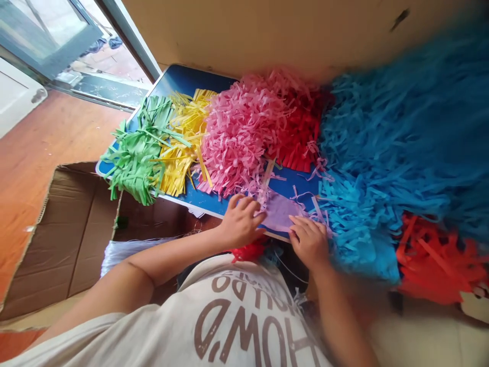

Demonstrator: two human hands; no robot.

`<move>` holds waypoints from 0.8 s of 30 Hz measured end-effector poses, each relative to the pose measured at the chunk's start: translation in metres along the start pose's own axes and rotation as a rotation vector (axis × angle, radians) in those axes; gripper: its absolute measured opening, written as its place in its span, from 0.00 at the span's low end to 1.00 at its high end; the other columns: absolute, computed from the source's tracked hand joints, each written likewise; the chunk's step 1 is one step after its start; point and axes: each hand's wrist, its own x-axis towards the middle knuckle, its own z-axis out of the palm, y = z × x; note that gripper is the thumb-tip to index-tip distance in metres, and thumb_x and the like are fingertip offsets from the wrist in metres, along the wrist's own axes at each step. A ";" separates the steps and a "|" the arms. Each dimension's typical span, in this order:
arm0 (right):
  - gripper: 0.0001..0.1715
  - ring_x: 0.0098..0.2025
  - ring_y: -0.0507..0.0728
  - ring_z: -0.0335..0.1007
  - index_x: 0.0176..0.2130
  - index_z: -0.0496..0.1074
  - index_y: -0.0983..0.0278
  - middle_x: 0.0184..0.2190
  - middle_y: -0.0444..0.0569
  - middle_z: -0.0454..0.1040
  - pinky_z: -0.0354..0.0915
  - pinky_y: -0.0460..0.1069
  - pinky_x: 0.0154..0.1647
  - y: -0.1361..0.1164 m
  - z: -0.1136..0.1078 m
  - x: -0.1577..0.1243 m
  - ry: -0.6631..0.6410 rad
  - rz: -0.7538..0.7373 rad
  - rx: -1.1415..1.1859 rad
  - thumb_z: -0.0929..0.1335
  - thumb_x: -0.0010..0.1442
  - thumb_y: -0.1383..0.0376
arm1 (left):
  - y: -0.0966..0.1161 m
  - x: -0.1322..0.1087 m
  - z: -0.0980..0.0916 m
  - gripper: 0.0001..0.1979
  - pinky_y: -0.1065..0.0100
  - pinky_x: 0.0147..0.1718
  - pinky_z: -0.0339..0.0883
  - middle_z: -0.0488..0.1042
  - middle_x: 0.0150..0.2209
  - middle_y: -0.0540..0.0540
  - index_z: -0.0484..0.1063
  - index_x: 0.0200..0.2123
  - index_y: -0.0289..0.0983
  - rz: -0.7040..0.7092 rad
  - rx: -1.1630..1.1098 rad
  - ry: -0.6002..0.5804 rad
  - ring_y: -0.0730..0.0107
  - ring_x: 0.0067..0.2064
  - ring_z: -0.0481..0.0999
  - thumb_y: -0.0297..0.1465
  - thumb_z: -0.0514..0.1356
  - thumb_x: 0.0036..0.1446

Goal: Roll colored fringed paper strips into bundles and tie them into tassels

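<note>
Lilac tissue-like sheet with fringed ends, under two hands

Position: near edge of the blue-topped, pale-rimmed counter, between the fluffy pink shredded-paper heap and the bright-blue shredded-paper heap.

Left hand: fingers curled, slightly spread, at the sheet's left end; whether they pinch it, we cannot tell.

Right hand: fingers close together, laid over the sheet's right part; a thumb pinch we cannot confirm.

Hazards, by our judgement:
- Tearing: the material looks thin; hands pulling apart could split it or strip its fringe.
- Tangling: the lilac strands crowd against both heaps and could snag.
- Slipping: lying so near the edge, the sheet could slide off if released.
</note>
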 end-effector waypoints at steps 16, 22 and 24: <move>0.23 0.61 0.65 0.65 0.54 0.67 0.63 0.58 0.59 0.70 0.46 0.66 0.65 -0.016 -0.041 0.007 -0.105 0.127 -0.117 0.66 0.58 0.68 | -0.001 0.031 0.029 0.14 0.52 0.63 0.49 0.77 0.55 0.44 0.76 0.49 0.41 0.169 -0.248 -0.162 0.61 0.61 0.70 0.29 0.53 0.66; 0.08 0.43 0.56 0.76 0.36 0.74 0.59 0.36 0.45 0.81 0.58 0.54 0.51 0.009 -0.008 0.015 -0.027 0.137 0.137 0.66 0.66 0.63 | -0.010 0.039 0.024 0.13 0.57 0.54 0.56 0.81 0.41 0.44 0.78 0.43 0.40 0.023 -0.284 -0.130 0.64 0.46 0.78 0.30 0.52 0.66; 0.12 0.40 0.55 0.76 0.34 0.75 0.60 0.34 0.46 0.81 0.58 0.52 0.45 0.019 -0.001 0.015 -0.014 0.219 0.138 0.65 0.67 0.61 | -0.014 0.043 0.024 0.13 0.60 0.48 0.58 0.81 0.36 0.45 0.77 0.43 0.39 -0.068 -0.288 -0.130 0.65 0.41 0.78 0.31 0.53 0.64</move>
